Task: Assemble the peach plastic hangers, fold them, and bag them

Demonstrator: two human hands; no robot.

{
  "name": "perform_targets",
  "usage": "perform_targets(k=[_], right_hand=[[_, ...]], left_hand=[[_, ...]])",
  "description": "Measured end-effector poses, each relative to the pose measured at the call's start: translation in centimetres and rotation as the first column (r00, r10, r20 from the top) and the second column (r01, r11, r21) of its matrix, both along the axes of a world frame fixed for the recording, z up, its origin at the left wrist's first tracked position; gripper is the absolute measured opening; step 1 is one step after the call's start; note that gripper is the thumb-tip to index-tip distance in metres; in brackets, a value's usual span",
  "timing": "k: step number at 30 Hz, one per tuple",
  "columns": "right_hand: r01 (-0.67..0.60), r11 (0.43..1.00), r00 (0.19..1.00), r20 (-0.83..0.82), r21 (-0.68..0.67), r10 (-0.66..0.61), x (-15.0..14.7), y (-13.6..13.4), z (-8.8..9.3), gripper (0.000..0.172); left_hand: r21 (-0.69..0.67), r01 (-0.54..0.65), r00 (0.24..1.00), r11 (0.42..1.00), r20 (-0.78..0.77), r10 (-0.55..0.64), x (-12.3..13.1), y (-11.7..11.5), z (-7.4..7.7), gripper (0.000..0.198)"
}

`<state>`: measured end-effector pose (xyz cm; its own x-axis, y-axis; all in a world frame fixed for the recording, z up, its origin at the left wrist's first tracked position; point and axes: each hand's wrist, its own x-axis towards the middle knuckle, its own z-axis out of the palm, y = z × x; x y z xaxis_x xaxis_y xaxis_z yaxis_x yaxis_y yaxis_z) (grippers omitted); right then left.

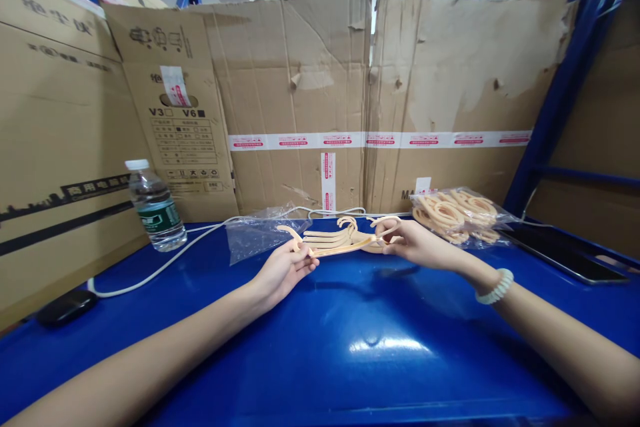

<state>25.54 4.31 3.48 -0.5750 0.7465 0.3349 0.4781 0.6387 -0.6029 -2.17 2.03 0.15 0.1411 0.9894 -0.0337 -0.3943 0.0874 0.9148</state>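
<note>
Both my hands hold one beige plastic clothes hanger (345,250) a little above the blue table. My left hand (286,271) pinches it at its left end, thumb on top. At the other end, the fingers of my right hand (403,240) are closed on it, partly hiding that end. Just behind it lie several similar beige hangers (327,238), their hooks pointing away from me; my right hand partly covers them. A clear plastic bag (255,238) lies flat beyond my left hand. To the right of my right hand is a clear bag of beige hangers (450,212).
A water bottle (157,213) stands at the left, beside a white cable (165,268) and a black object (67,308). On the right lies a dark flat tablet-like device (565,255). Cardboard sheets (300,93) wall off the back of the blue table (320,353).
</note>
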Motion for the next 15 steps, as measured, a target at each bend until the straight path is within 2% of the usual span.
perform_targets(k=[6, 10, 15], right_hand=[[0.017, 1.0, 0.999, -0.043, 0.011, -0.016, -0.19, -0.18, -0.21, 0.018], [-0.034, 0.999, 0.998, -0.059, 0.022, 0.035, -0.43, -0.41, -0.43, 0.012], [-0.072, 0.996, 0.996, -0.055, -0.05, 0.07, -0.96, -0.9, -0.35, 0.008]], left_hand=[[0.047, 0.001, 1.0, 0.999, -0.01, -0.001, 0.08, -0.18, -0.17, 0.025], [0.101, -0.065, 0.997, 0.993, -0.022, 0.068, 0.12, -0.45, -0.33, 0.021], [0.143, -0.156, 0.986, 0.977, -0.039, 0.163, 0.25, -0.73, -0.34, 0.017]])
